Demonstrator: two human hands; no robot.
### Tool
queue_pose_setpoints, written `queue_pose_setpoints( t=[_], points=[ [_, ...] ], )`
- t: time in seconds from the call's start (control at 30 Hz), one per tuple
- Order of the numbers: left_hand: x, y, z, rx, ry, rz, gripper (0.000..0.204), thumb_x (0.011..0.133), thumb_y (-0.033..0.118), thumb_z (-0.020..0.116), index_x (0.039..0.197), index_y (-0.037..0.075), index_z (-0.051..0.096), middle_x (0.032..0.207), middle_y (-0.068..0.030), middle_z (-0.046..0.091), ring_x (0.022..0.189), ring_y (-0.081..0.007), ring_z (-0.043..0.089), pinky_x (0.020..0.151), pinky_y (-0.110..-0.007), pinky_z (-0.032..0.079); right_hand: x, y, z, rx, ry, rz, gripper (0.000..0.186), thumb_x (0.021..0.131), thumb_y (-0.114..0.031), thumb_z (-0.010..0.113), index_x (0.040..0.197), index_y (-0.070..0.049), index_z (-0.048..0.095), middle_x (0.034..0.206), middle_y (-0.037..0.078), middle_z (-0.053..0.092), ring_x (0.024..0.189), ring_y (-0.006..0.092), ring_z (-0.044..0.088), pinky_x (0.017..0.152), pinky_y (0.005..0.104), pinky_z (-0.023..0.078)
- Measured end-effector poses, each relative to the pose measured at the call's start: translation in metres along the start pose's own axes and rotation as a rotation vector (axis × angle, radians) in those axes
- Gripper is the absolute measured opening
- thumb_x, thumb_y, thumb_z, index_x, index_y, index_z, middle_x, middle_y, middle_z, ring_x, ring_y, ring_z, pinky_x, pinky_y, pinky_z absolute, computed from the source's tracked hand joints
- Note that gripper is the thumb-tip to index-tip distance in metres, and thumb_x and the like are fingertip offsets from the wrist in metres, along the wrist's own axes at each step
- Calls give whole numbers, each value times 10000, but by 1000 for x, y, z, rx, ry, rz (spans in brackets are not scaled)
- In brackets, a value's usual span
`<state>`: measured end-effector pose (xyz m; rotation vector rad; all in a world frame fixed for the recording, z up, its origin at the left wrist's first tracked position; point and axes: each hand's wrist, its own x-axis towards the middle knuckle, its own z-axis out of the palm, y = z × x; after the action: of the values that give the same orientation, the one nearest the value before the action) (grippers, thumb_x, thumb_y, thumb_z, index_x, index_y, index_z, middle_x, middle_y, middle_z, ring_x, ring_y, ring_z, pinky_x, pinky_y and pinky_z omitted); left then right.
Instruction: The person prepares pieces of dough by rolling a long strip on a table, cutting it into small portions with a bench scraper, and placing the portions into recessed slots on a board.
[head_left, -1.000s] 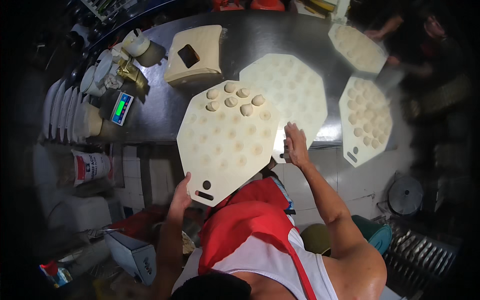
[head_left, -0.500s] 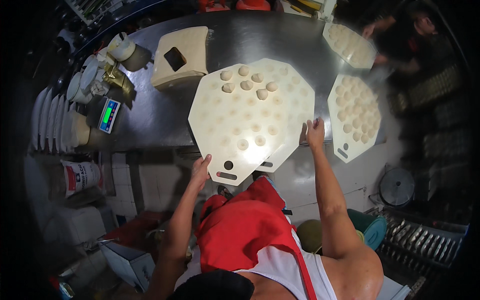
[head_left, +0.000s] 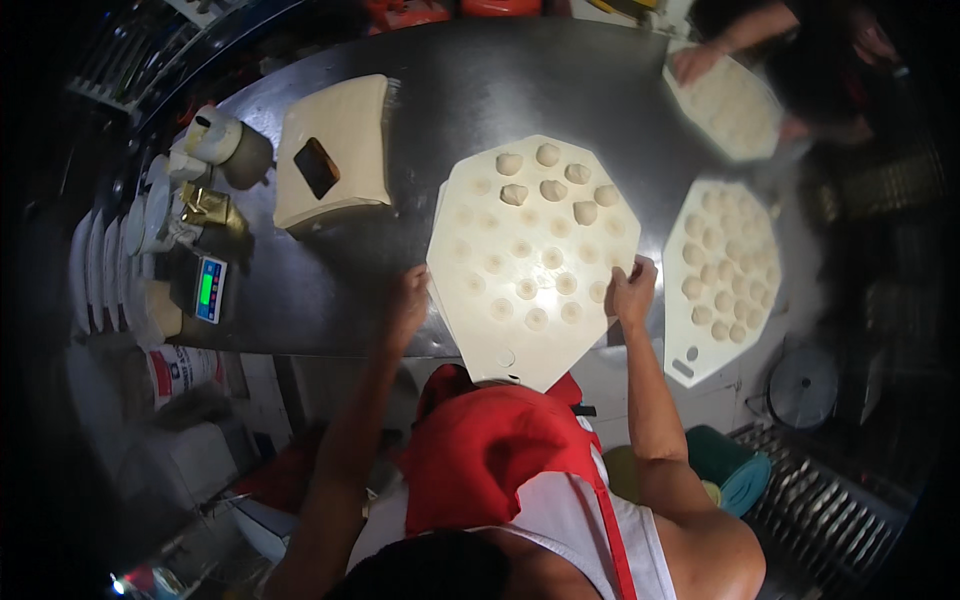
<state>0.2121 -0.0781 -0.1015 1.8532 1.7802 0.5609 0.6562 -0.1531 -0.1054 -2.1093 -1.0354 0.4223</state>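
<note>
In front of me is a white eight-sided board (head_left: 480,335) with a handle slot at its near end. A second white board lies under it, its edge showing on the left. Several dough balls (head_left: 553,189) are grouped toward the far end; the rest of the surface bears round, floury marks. My right hand (head_left: 635,290) grips the right edge, thumb on top and fingers curled. At the left edge, my left hand (head_left: 408,302) has its fingers closed against the boards, partly in shadow.
A steel table (head_left: 330,290) carries a covered pale slab (head_left: 350,125) with a phone (head_left: 317,168) on it, a scale (head_left: 210,290) and tubs. To the right stands another board of dough balls (head_left: 730,265). A co-worker's hand (head_left: 697,62) touches a farther board (head_left: 735,105).
The top board has shifted rightward over the lower one, so the two now nearly line up. Both hands stay at its edges. The co-worker's hand has reached over the far board.
</note>
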Motion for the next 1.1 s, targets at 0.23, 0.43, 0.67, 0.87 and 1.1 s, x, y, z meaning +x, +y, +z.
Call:
queue_pose_setpoints(
  t=[0.23, 0.43, 0.67, 0.87, 1.1],
  points=[
    [77, 73, -4, -1, -100, -54, 252, 1038, 217, 658, 1171, 16, 732, 1100, -247, 725, 1093, -450, 674, 983, -455, 528, 75, 15, 25, -10, 22, -82, 445, 885, -101, 729, 1289, 39, 605, 1161, 206, 590, 1108, 374, 560, 1026, 478, 450],
    [53, 39, -43, -180, -230, -179, 313, 1002, 137, 611, 1301, 56, 655, 1262, -279, 652, 1183, -457, 636, 1069, -498, 492, 54, -151, 72, 202, -79, -141, 510, 972, -120, 722, 1453, -12, 591, 1133, 171, 676, 929, 276, 668, 844, 403, 556],
    [72, -154, -114, -500, 78, -136, 454, 982, -83, 595, 1394, 105, 622, 1265, -184, 603, 1167, -336, 624, 1110, -408, 471, -19, -393, 256, 187, -662, -389, 291, 1011, -195, 732, 1223, 5, 728, 1101, 171, 770, 990, 258, 727, 845, 374, 562],
    [161, -175, -206, -1248, 209, -464, 408, 967, 70, 783, 1303, -29, 575, 1154, -137, 664, 1085, -222, 685, 924, -372, 587, 3, -439, 409, -284, -269, -848, 468, 921, -266, 806, 1225, 37, 619, 1058, 246, 744, 985, 441, 730, 860, 475, 579],
    [180, -201, -184, -718, 324, -521, 583, 814, 305, 948, 1189, -12, 633, 1099, -136, 706, 979, -206, 693, 856, -358, 575, -17, -526, 379, -221, -841, -539, 345, 979, -249, 751, 1163, 15, 623, 1042, 268, 742, 992, 415, 750, 850, 486, 575]
  ],
)
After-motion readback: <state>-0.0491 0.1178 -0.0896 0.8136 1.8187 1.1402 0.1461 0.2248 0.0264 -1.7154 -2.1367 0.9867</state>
